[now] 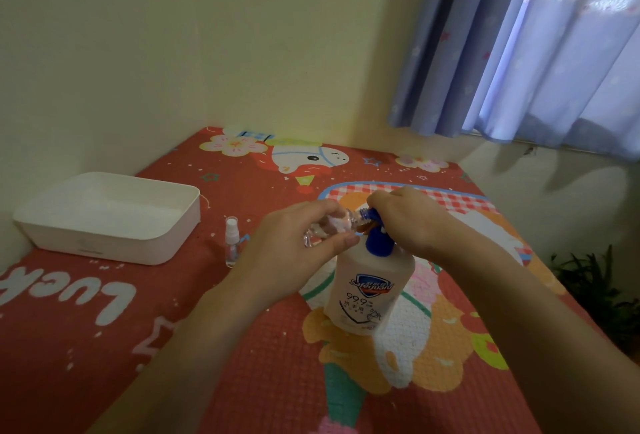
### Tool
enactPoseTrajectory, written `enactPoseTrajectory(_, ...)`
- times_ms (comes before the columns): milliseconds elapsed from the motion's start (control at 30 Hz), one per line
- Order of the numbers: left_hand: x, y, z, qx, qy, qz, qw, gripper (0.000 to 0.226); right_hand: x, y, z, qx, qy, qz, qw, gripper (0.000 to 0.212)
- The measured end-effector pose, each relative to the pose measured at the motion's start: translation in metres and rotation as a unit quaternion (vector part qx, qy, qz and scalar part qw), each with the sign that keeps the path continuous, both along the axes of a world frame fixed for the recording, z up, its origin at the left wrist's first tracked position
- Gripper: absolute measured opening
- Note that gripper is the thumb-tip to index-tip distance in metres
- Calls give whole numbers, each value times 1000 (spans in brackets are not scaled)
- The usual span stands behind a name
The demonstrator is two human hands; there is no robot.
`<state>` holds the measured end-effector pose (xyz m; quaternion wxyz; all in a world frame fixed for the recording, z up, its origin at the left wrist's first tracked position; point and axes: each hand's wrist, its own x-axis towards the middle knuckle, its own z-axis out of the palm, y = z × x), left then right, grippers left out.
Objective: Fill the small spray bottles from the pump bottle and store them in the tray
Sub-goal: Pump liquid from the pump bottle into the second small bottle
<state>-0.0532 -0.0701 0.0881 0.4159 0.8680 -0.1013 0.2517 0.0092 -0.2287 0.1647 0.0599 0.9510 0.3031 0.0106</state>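
Head view, the only one supplied: the pump bottle (372, 281) stands upright on the red patterned mat (242, 347), near its middle. The right hand (405, 218) lies over the blue pump head (379, 241), fingers curled down around the top of it; whether the head is being pressed at this moment cannot be told. The left hand (294, 246) grips a small clear spray bottle (329, 227), cap off, tilted nearly on its side with its open neck touching or just beside the pump spout; the exact meeting of neck and spout is partly hidden by the fingers. A second small spray bottle (231, 243), with its white spray cap fitted, stands upright on the mat between the hands and the white tray (107, 222), which sits at the far left against the wall. No bottle can be seen inside the tray. Assessment: the step in hand is filling the first bottle, and the task is at an early stage. To do it well, the neck should be kept directly under the spout outlet, the bottle raised towards upright so the liquid does not run back out, and the pump pressed in short, slow strokes. The narrow neck makes spillage onto the mat the main risk.
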Motion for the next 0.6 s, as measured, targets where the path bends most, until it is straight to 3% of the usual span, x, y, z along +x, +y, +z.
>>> enactPoseTrajectory(133, 2, 0, -3, -1, 6, -1, 1000, 28, 1, 0, -4, -3, -7, -3, 1000, 3)
enactPoseTrajectory(267, 2, 1, -8, 9, 22, -7, 1000, 33, 2, -1, -15, -9, -31, 0, 999, 18)
enactPoseTrajectory(600, 0, 1, -8, 8, 29, -4, 1000, 32, 0, 0, -14, -5, -21, 2, 1000, 14)
